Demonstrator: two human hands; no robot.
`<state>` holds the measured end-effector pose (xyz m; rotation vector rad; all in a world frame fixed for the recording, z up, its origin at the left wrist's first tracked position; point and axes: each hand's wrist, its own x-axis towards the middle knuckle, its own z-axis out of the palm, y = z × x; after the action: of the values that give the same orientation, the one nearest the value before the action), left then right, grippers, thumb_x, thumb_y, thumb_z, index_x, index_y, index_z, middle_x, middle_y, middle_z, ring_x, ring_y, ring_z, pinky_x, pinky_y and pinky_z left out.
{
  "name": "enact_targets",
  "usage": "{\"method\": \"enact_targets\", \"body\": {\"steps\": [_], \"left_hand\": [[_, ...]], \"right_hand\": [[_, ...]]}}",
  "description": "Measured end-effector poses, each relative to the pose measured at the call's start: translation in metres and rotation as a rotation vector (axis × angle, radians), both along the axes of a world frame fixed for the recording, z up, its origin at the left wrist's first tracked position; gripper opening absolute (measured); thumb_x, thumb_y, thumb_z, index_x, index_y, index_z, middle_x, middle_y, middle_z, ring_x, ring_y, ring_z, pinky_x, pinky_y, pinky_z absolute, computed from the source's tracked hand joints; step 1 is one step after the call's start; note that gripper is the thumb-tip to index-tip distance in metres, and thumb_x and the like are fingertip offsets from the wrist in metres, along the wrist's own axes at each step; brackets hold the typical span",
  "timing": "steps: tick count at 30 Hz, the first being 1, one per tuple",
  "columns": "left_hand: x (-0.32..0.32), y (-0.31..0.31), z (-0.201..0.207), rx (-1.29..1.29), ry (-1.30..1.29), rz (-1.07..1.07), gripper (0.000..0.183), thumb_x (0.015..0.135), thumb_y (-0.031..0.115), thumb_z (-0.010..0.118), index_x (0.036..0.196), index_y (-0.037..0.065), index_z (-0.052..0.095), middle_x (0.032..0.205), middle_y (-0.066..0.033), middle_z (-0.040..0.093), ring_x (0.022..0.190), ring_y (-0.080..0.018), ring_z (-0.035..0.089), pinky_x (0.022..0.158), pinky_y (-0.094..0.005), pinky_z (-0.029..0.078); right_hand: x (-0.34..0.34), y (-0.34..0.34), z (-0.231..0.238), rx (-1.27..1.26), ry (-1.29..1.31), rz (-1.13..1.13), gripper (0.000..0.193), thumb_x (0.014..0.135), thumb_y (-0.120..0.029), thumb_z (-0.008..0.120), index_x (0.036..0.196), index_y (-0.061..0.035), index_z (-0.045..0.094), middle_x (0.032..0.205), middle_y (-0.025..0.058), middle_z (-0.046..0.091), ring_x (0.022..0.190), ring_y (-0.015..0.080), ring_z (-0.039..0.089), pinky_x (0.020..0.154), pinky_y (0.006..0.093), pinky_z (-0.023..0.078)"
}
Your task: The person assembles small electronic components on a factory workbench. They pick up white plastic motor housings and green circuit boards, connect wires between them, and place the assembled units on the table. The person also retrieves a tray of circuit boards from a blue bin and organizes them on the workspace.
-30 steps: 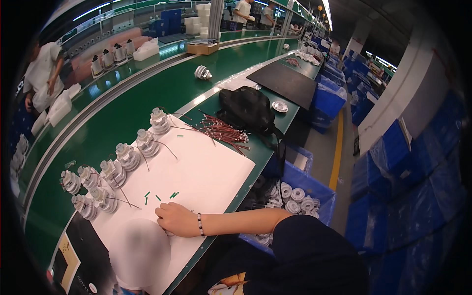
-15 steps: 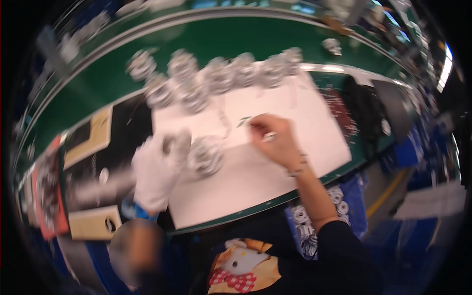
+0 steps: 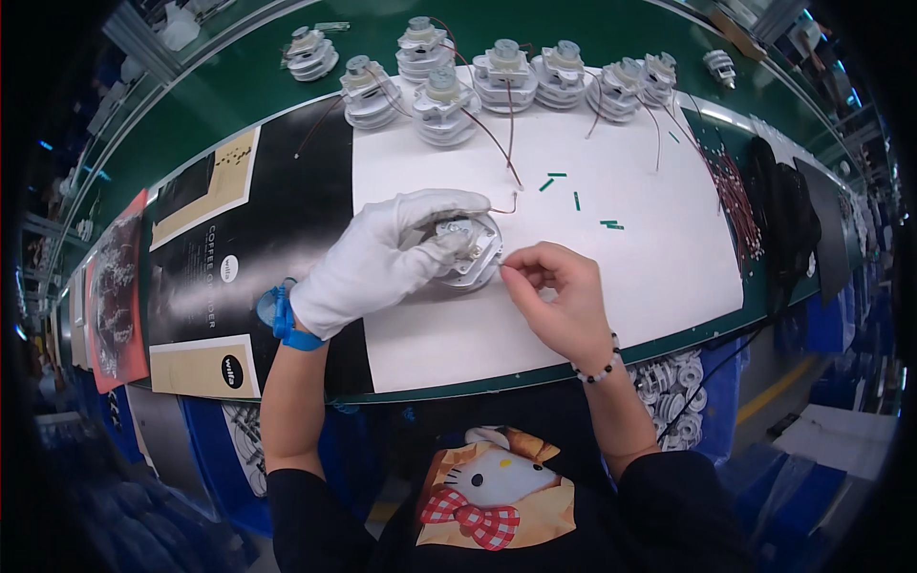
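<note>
My left hand (image 3: 377,258), in a white glove, is wrapped round a white round motor assembly (image 3: 468,272) over the white sheet. Its fingers cover the assembly's left side and part of its top. A short reddish wire (image 3: 509,204) sticks out behind it. My right hand (image 3: 559,291) is bare, with thumb and forefinger pinched together at the assembly's right edge. Whatever lies between those fingertips is too small to make out. Beyond my right hand, several small green strips (image 3: 576,201) lie scattered on the sheet.
Several similar white assemblies (image 3: 444,105) with trailing wires stand along the sheet's far side. A bundle of red wires (image 3: 735,205) and a black cloth-like item (image 3: 788,210) lie at the right. Below the table edge sits a blue bin of white parts (image 3: 673,392). Printed dark card (image 3: 277,229) covers the left.
My right hand has moved from the green strips to the assembly's right edge. My left hand, earlier beside the assembly, now grips it. The whole view has shifted and become sharper.
</note>
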<state>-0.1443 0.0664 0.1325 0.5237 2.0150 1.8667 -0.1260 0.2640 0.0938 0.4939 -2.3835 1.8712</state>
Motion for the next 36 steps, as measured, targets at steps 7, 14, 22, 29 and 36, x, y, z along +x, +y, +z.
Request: {"method": "enact_targets", "body": {"steps": [7,14,22,29,36], "left_hand": [[-0.002,0.0,-0.004,-0.052,0.041,-0.011,0.042,0.087,0.027,0.052,0.118,-0.002,0.047,0.105,-0.0079,0.056,0.091,-0.0112,0.051,0.081,-0.025,0.042],[0.001,0.001,-0.004,-0.074,0.081,0.011,0.043,0.088,0.029,0.051,0.118,-0.002,0.047,0.104,-0.0074,0.056,0.091,-0.0105,0.051,0.08,-0.0245,0.042],[0.002,0.003,-0.01,-0.062,0.156,0.025,0.041,0.089,0.028,0.05,0.118,0.0,0.048,0.101,-0.0065,0.057,0.087,-0.0095,0.051,0.079,-0.0234,0.042],[0.003,0.004,-0.01,-0.034,0.136,0.031,0.041,0.089,0.028,0.05,0.119,0.0,0.048,0.098,-0.0048,0.057,0.084,-0.0087,0.05,0.077,-0.0222,0.041],[0.005,0.005,-0.013,-0.031,0.172,0.057,0.032,0.088,0.015,0.05,0.116,-0.001,0.05,0.092,-0.004,0.059,0.079,-0.0073,0.051,0.072,-0.0204,0.043]], "right_hand": [[-0.004,-0.008,-0.003,-0.062,-0.226,0.049,0.009,0.074,-0.004,0.061,0.075,0.0049,0.061,0.061,0.0048,0.06,0.05,0.0033,0.052,0.048,0.0171,0.041],[-0.004,-0.007,0.008,-0.203,-0.526,0.101,0.015,0.081,-0.008,0.059,0.081,0.0069,0.059,0.06,0.0004,0.054,0.044,0.0018,0.047,0.037,0.0156,0.037],[-0.002,-0.012,0.003,-0.258,-0.505,0.061,0.018,0.079,-0.011,0.059,0.079,0.0075,0.059,0.057,0.0021,0.055,0.042,0.0042,0.05,0.035,0.0177,0.04],[-0.006,-0.009,0.007,-0.32,-0.586,0.135,0.015,0.081,-0.008,0.059,0.081,0.0074,0.059,0.062,0.0029,0.055,0.043,0.0034,0.048,0.036,0.017,0.039],[0.0,-0.017,0.001,-0.366,-0.535,0.063,0.015,0.082,-0.008,0.057,0.083,0.0073,0.059,0.064,0.0047,0.057,0.043,0.004,0.048,0.038,0.0178,0.041]]}}
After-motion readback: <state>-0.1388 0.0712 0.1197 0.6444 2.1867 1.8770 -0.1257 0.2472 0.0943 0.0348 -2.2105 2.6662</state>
